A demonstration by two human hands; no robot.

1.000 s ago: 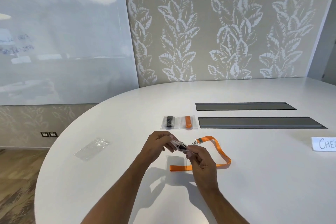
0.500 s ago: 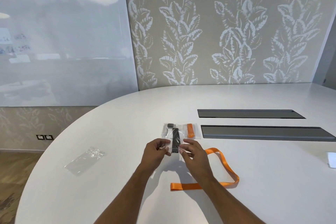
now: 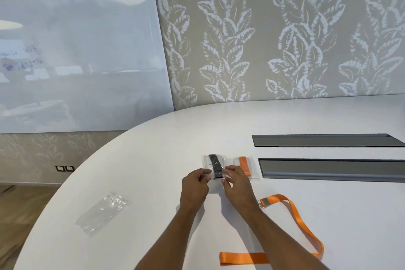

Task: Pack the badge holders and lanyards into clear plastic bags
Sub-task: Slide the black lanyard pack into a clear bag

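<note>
I have both hands on the bag with the black lanyard, which lies on the white desk at about twelve o'clock from me. My left hand pinches its near left edge and my right hand pinches the near right edge. Just beside it, at three o'clock, lies the bag with the orange lanyard. The loose orange lanyard lies near my right forearm, and one empty clear bag is well apart at nine o'clock. I judge the film thin, light and slippery, so I would take it by the edges; the strap is soft and will not keep shape, so I would fold it first.
</note>
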